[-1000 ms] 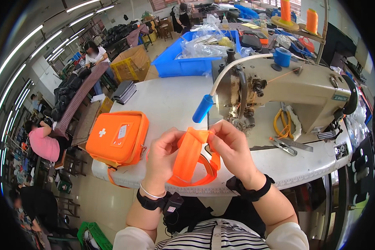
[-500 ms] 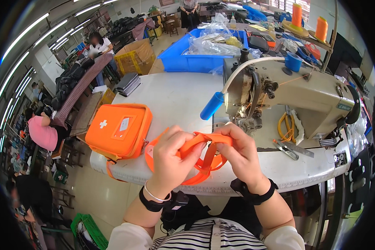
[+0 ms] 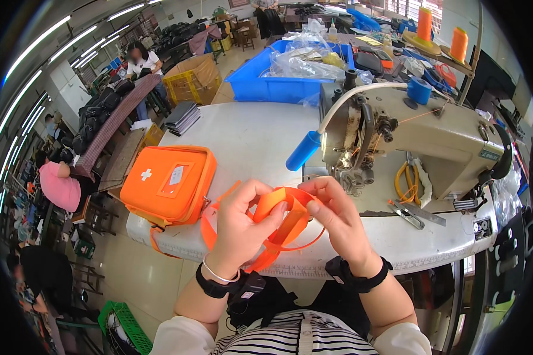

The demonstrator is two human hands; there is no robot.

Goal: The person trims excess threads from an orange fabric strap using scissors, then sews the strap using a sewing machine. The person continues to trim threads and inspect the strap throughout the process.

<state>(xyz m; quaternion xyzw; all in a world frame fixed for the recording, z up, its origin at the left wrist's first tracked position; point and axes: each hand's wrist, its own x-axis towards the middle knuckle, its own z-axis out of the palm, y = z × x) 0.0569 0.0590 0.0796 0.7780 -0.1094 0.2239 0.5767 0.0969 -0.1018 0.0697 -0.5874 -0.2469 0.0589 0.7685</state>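
Both hands work an orange strap loop (image 3: 281,222) held in the air just over the front edge of the white bench (image 3: 249,136), right below the needle end of the sewing machine (image 3: 420,133). Left hand (image 3: 243,222) has its grip clenched on the left side of the loop, thumb over the band and fingers wrapped under. Right hand (image 3: 334,213) pinches the loop's top right edge between thumb and fingertips. The strap curls round on itself, one flat length crossing inside the ring; its tail hangs down toward the lap.

To do this step well, I judge: keep the band flat with no twist, line up the edges where the lengths overlap, keep the pinch close to the overlap so it can't slip, keep light tension between the hands.

An orange zip case with white cross (image 3: 169,183) lies on the bench just left of the left hand, apart from it. Yellow-handled scissors (image 3: 405,183) lie on the machine bed to the right. A blue bin (image 3: 278,80) sits at the back. Other people sit far left.
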